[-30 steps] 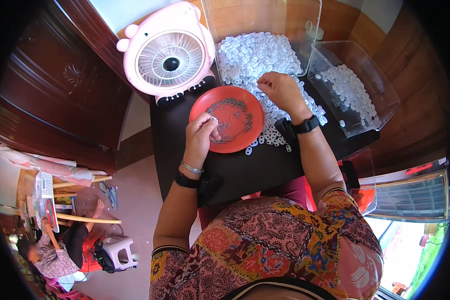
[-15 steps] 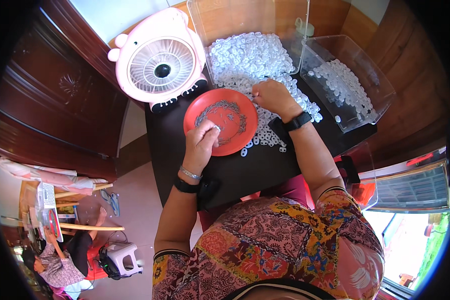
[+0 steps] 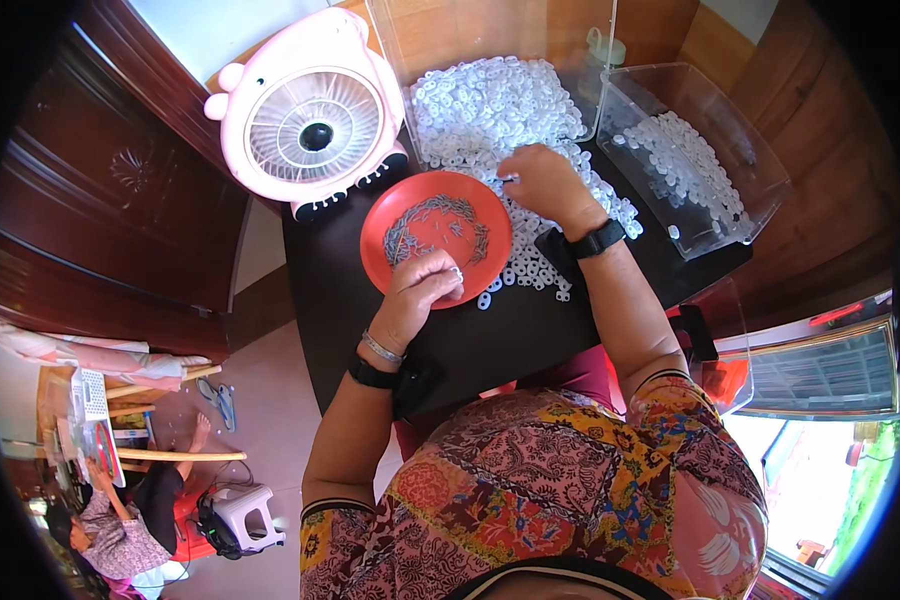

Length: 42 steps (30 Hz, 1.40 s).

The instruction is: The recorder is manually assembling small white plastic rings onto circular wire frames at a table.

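Observation:
My left hand is closed over the near edge of a red plate, pinching a small white plastic piece between thumb and finger. On the plate lie many thin grey metal pins or nails, mostly in a ring. To the right, my right hand hovers above spilled white plastic pieces that have holes in them. Its fingers are pinched together; what they hold, if anything, is too small to make out.
A tipped clear bin spills a white heap onto the dark table. Another clear bin at right holds more white pieces. A pink animal-shaped fan stands at back left. Another person sits at lower left.
My left hand has shifted right and slightly down with the white piece. My right hand has turned a little, its fingertips still near the plate's right edge. The whole view has shifted slightly.

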Each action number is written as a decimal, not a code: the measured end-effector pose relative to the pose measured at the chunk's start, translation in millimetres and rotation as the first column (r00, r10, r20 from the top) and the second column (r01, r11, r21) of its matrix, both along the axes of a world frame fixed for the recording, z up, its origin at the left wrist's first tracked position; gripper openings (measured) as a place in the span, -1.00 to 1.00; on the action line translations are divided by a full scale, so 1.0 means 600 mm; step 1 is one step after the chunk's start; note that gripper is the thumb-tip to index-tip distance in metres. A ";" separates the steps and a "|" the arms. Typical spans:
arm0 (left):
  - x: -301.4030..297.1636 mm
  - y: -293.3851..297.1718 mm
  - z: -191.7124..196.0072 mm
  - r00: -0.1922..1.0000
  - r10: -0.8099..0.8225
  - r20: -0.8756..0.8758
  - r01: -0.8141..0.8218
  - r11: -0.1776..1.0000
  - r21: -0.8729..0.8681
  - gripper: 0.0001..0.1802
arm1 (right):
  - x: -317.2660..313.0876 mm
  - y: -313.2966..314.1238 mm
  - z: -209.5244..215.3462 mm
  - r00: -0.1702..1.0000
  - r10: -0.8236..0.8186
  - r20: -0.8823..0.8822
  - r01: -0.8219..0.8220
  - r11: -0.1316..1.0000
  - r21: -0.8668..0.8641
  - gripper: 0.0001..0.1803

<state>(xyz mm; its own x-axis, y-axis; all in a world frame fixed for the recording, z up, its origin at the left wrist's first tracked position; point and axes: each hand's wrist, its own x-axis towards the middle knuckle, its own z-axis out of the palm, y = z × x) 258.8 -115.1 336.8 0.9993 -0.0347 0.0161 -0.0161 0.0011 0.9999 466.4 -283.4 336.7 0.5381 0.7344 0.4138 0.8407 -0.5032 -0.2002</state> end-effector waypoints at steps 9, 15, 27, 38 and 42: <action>0.007 -0.022 0.010 0.858 -0.293 0.421 0.073 0.882 0.466 -0.90 | -0.002 0.010 -0.013 0.996 -0.025 -0.083 0.016 0.994 -0.108 -0.82; 0.008 -0.025 -0.003 0.867 -0.288 0.407 0.010 0.826 0.563 -0.90 | 0.005 0.009 -0.018 0.997 -0.053 -0.047 0.053 0.999 -0.007 -0.83; 0.004 -0.010 -0.002 0.955 -0.061 0.289 -0.082 0.885 0.459 -0.90 | 0.000 0.006 0.001 0.976 0.006 -0.218 0.033 0.984 0.173 -0.83; 0.001 -0.006 0.011 0.995 0.012 0.101 -0.017 0.999 0.046 -0.87 | -0.003 0.008 -0.012 1.000 0.021 0.004 -0.021 0.999 0.047 -0.87; 0.000 0.005 0.000 0.952 0.296 0.077 -0.294 0.955 -0.029 -0.81 | -0.003 0.010 -0.015 0.997 0.069 -0.043 -0.072 0.996 -0.051 -0.86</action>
